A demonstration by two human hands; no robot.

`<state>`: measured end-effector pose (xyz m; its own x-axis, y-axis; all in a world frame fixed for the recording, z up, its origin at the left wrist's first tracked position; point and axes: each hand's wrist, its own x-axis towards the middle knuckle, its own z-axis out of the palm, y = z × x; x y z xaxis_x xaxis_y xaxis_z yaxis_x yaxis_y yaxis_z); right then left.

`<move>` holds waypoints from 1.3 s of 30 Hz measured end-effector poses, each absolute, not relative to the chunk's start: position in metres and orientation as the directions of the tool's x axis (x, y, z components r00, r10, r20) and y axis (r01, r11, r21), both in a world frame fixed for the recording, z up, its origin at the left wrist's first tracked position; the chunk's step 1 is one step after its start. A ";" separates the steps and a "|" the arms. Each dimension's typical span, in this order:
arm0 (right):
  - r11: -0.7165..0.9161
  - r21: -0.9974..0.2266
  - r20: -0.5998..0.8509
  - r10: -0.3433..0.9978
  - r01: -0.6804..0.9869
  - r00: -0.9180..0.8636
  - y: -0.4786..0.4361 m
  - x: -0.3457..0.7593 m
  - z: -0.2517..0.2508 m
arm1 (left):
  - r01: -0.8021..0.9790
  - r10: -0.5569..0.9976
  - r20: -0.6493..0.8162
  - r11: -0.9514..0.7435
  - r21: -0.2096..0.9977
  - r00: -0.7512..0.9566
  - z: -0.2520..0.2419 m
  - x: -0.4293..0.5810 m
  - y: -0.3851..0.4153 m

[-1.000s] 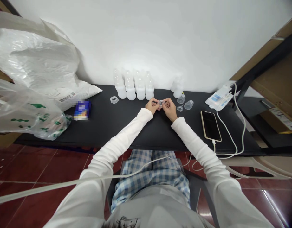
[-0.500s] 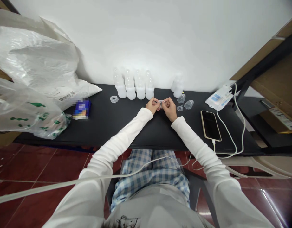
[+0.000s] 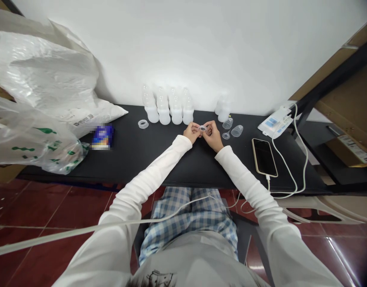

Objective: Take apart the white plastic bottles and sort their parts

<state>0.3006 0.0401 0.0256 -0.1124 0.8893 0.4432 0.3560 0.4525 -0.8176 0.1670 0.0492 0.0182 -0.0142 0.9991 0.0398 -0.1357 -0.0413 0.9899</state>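
Note:
Between my hands is a translucent bottle ring (image 3: pixel 203 128), held just above the black table. My left hand (image 3: pixel 192 132) pinches its left side, and my right hand (image 3: pixel 212 136) grips its right side. The fingers hide part of the ring. To the right of my right hand lie two clear bottle caps (image 3: pixel 237 130) and a small clear nipple (image 3: pixel 226 135). A similar loose ring (image 3: pixel 143 124) rests on the table at the left. Behind my hands several white baby bottles (image 3: pixel 164 115) with clear domed tops stand upright in a group.
More white bottles (image 3: pixel 223 113) stand at the back right by the wall. A phone (image 3: pixel 264 157) on a white cable and a white packet (image 3: pixel 275 122) lie at right. Large plastic bags (image 3: pixel 52 79) and a blue packet (image 3: pixel 102 137) occupy the left of the black table (image 3: pixel 135 159).
The ring has tilted slightly between my fingers, so its dark opening shows more. Both hands stay in nearly the same place.

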 end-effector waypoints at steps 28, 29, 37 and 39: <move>0.413 -0.767 0.642 0.485 0.492 0.594 0.061 0.353 0.056 | 0.003 0.978 0.204 -0.204 0.979 -0.037 0.032 0.242 0.115; 0.401 -0.751 0.660 0.448 0.525 0.602 0.062 0.356 0.056 | 0.035 0.973 0.221 -0.219 0.975 -0.063 0.034 0.252 0.123; 0.416 -0.819 0.570 0.505 0.396 0.648 0.064 0.362 0.053 | 0.268 0.929 0.346 -0.303 0.915 -0.128 0.041 0.296 0.157; 0.429 -0.817 0.568 0.487 0.385 0.663 0.065 0.362 0.053 | 0.370 0.911 0.400 -0.339 0.865 -0.099 0.042 0.290 0.150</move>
